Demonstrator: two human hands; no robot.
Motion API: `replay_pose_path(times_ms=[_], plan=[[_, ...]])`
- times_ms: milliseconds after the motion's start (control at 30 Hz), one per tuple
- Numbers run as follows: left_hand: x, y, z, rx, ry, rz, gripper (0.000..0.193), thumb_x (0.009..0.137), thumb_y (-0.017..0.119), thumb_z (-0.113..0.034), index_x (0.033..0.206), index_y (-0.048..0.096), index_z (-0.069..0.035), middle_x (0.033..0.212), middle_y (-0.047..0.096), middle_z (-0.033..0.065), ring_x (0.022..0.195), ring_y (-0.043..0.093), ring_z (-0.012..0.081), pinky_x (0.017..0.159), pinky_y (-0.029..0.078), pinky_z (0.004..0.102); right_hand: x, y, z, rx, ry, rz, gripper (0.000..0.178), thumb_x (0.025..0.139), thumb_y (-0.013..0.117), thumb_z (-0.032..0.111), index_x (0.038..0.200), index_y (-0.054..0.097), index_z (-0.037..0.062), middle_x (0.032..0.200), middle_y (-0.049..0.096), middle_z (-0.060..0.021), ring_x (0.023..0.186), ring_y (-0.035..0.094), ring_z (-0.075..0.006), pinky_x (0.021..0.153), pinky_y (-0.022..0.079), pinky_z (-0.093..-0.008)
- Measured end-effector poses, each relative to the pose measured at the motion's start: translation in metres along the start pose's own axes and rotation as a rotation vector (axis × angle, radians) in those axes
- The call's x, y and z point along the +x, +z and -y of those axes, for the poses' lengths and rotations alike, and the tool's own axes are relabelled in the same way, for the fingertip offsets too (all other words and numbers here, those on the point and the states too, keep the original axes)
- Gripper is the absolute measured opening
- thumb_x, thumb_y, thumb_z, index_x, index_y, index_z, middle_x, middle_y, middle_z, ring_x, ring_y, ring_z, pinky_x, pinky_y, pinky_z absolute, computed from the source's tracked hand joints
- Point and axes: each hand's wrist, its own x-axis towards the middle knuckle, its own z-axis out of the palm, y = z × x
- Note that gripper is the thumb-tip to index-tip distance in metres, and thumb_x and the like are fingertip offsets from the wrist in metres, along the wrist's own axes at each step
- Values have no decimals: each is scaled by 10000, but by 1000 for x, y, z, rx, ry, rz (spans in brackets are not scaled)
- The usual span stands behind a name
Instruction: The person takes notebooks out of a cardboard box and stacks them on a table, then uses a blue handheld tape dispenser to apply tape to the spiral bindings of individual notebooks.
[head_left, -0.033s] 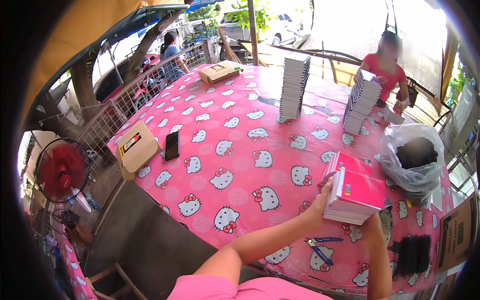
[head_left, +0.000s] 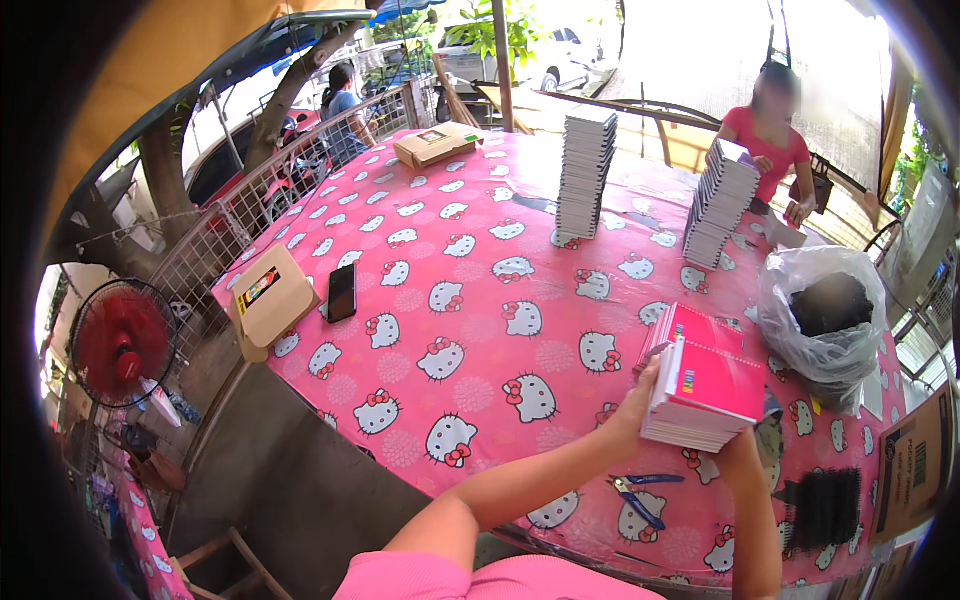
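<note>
A thick stack of notebooks with bright pink covers is between my hands on the right side of the table. My left hand grips its left side, with the thumb up along the edge. My right hand is closed around its near right corner, and its fingers are partly hidden under the stack. More pink spiral-bound notebooks lie right behind, against the held ones. Blue-handled cutting pliers rest on the table just below my hands. To the right of my right forearm lies a bundle of black binding coils.
Two tall notebook stacks stand farther back. A clear plastic bag with black contents sits at right, near a cardboard box. A phone and flat carton lie left. A co-worker sits across.
The held notebooks have shifted very slightly left and down in the picture, still in both hands. The co-worker's hand near the paper has moved a little.
</note>
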Motion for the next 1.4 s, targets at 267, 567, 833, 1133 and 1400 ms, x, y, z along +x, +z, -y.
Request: replay_pose_path(times_ms=[267,567,833,1133,1400], plan=[[-71,-31,-12,27,24,-14,663,955,338,-581,1424,325,-113,1363,465,84,1203,504,180,971,450,348,-64,35,-9,-14,268,-8,363,941,489,201,1269,499,47,1250,555,-101,1151,528,-225,964,416,-371],[-66,-19,-79,827,541,-168,574,956,519,-295,1407,326,4,1427,377,157,1345,318,257,1115,210,346,-143,41,-36,-924,-200,-50,728,789,671,436,1284,444,-47,1257,479,-242,1155,457,-415,984,370,-457],[-51,79,-103,1566,615,332,428,867,618,-180,1265,540,-45,1361,458,175,1285,414,306,1061,323,389,-163,69,-58,-1289,-139,-158,805,659,761,458,1280,464,41,1277,452,-168,1195,404,-340,985,268,-558],[-84,2,-82,912,410,-270,783,934,192,-640,1485,211,-84,1547,166,140,1436,93,256,1139,15,411,-119,-4,34,-481,-347,-359,622,797,711,436,1177,514,-15,1043,575,-123,897,565,-204,775,461,-316],[-100,6,-76,797,321,-214,856,921,128,-682,1486,166,-39,1560,47,180,1446,-63,272,1129,-71,415,-58,36,89,-572,-36,-60,270,836,717,172,1002,588,3,825,614,-16,678,548,-45,526,436,-194]])
